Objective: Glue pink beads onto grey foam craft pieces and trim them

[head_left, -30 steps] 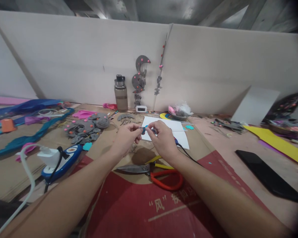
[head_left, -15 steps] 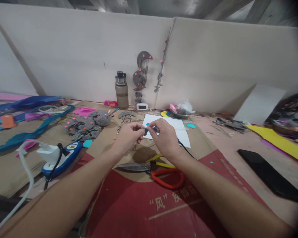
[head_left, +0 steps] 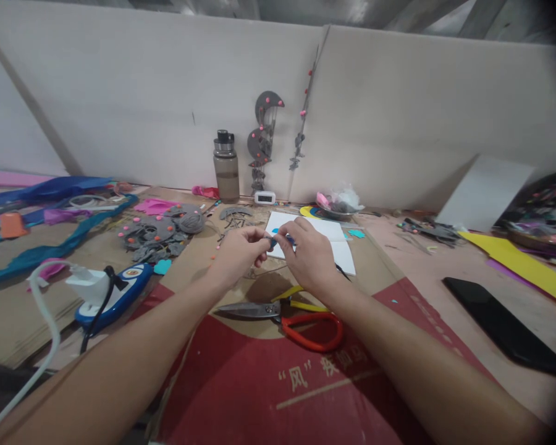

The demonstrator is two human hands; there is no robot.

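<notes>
Both hands meet over the cardboard, in front of a white open notebook (head_left: pixel 336 230). My left hand (head_left: pixel 241 252) pinches a small dark grey-blue piece (head_left: pixel 271 242) between thumb and fingers. On the piece's right side my right hand (head_left: pixel 308 250) is closed in a pinch, its fingertips at the piece. What exactly the piece is stays too small to tell. Below the hands lie scissors with red handles (head_left: pixel 312 346), blades pointing left, and a yellow-handled tool (head_left: pixel 306 306), partly under my right wrist.
A bottle (head_left: pixel 226 170) and a small white clock (head_left: pixel 264 198) stand by the back panel. Grey felt pieces (head_left: pixel 155 232) and a blue power strip (head_left: pixel 120 296) are at left. A black phone (head_left: pixel 505 324) and yellow sheet (head_left: pixel 523 266) lie at right.
The view has shifted very slightly. Both hands stay together at the small piece, with my right hand's fingers slightly changed in pose.
</notes>
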